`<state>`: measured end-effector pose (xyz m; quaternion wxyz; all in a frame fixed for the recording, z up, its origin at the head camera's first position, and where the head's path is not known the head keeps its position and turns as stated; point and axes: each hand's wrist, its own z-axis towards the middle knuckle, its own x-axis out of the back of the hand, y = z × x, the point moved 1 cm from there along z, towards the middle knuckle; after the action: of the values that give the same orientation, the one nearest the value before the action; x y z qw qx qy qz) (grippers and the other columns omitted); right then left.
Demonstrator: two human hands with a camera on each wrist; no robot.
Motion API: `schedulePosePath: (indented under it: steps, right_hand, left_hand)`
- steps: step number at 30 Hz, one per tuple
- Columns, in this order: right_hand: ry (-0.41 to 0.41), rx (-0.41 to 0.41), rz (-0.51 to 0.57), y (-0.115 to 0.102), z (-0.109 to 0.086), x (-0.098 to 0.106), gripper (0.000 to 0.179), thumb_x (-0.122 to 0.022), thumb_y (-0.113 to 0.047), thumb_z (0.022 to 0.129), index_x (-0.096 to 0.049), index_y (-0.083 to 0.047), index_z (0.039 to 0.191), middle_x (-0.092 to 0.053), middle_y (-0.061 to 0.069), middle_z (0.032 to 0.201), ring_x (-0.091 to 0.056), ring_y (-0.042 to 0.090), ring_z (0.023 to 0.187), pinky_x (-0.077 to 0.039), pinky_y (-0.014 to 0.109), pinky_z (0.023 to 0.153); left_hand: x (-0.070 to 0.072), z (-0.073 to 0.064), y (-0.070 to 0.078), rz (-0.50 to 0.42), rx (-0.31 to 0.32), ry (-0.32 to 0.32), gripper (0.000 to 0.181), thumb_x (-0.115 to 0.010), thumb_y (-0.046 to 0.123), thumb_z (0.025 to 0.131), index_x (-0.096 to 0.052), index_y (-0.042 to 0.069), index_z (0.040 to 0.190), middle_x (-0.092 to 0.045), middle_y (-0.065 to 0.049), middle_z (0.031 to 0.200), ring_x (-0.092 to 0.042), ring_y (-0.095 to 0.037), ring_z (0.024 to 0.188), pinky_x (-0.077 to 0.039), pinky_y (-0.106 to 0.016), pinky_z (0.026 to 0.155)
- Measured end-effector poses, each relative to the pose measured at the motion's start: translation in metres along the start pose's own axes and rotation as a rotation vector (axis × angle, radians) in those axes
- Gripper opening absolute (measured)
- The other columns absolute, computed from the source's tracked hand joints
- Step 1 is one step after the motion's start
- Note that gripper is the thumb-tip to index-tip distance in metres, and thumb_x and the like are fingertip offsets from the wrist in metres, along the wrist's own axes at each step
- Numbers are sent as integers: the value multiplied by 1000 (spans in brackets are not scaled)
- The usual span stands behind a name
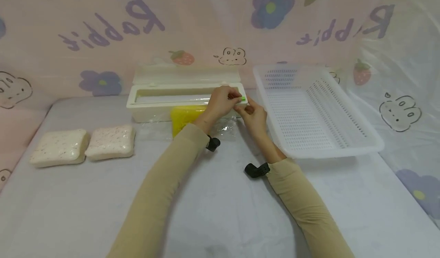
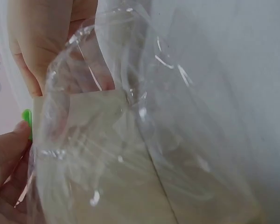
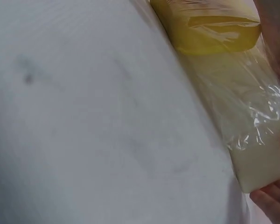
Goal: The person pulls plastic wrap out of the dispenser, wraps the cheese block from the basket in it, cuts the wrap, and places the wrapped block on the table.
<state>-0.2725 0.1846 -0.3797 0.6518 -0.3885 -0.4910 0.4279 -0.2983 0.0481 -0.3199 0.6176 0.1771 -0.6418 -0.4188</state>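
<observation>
A white cling film dispenser (image 1: 151, 113) lies along the back of the table with its lid (image 1: 185, 74) raised. My left hand (image 1: 220, 101) reaches over its right end and pinches a small green slider (image 1: 243, 98); in the left wrist view the thumb (image 2: 9, 142) is against that slider. My right hand (image 1: 255, 116) grips the same end, its fingertips (image 3: 266, 198) at the box's corner in the right wrist view. Clear film (image 2: 177, 121) hangs down the front. A yellow block (image 1: 183, 118) under film lies against the front, partly hidden by my left forearm.
Two pale speckled wrapped blocks, one at far left (image 1: 60, 147) and one beside it (image 1: 111, 141), lie on the white-covered table (image 1: 213, 204). A white perforated basket (image 1: 324, 153) stands at the right, close to my right hand. A printed curtain (image 1: 199, 25) rises behind the dispenser.
</observation>
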Motion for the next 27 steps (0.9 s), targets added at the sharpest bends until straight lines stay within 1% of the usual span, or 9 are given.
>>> schedulePosePath:
  steps: [4,9,11,14,18,20,21,22,27]
  right_hand:
    - [-8,-7,7,-1,0,1,64,-71,-25,86,-44,-10,142,-66,23,114,-67,32,102,-56,33,84]
    - [7,-26,6,-1,0,2,63,-72,-24,85,-47,-7,140,-66,23,114,-68,31,102,-56,24,79]
    - [15,-22,5,-1,0,2,63,-73,-24,84,-48,-5,139,-66,24,114,-68,31,101,-56,23,78]
    - [23,-13,1,0,-1,2,63,-73,-24,84,-49,-4,138,-66,24,113,-68,31,101,-57,25,79]
    - [24,-10,-9,0,-1,2,64,-73,-25,83,-48,-5,139,-66,24,113,-68,31,100,-57,27,79]
    - [21,-4,-7,0,-1,2,64,-73,-25,83,-48,-5,139,-66,24,113,-68,31,100,-57,26,79]
    - [18,-4,-7,-5,-2,2,63,-73,-23,84,-48,-4,138,-66,25,113,-68,32,101,-57,26,79]
    - [19,-1,-6,-5,-2,2,63,-73,-22,84,-48,-3,138,-66,25,113,-68,32,100,-57,24,77]
    - [19,12,-4,-4,-3,2,61,-73,-19,84,-49,-1,137,-65,26,113,-68,33,100,-56,19,74]
  left_hand:
    - [5,2,1,54,-5,4,19,-67,19,91,-73,9,106,-70,-5,102,-59,-18,92,-49,-27,79]
    - [9,3,1,89,11,-19,19,-68,21,90,-75,11,105,-70,-4,100,-57,-17,88,-46,-27,73]
    - [10,2,1,96,10,-27,19,-68,21,90,-74,10,105,-69,-4,101,-56,-17,88,-45,-26,74]
    - [12,2,2,108,2,-31,19,-68,19,90,-74,8,105,-67,-6,101,-56,-19,89,-46,-27,76]
    - [15,2,3,143,-16,-35,18,-69,18,90,-74,8,104,-69,-7,103,-58,-20,92,-48,-30,82]
    - [17,2,3,161,-24,-39,18,-68,18,90,-74,8,104,-70,-7,103,-58,-19,94,-47,-30,83]
    - [17,2,3,163,-25,-42,18,-68,18,90,-74,8,104,-70,-7,103,-58,-19,94,-47,-30,84]
    - [18,2,3,159,-24,-46,18,-68,18,90,-74,8,104,-70,-7,103,-58,-19,93,-48,-30,83]
    - [20,1,2,144,-3,-58,19,-68,16,90,-74,6,104,-69,-8,104,-58,-19,94,-49,-29,83]
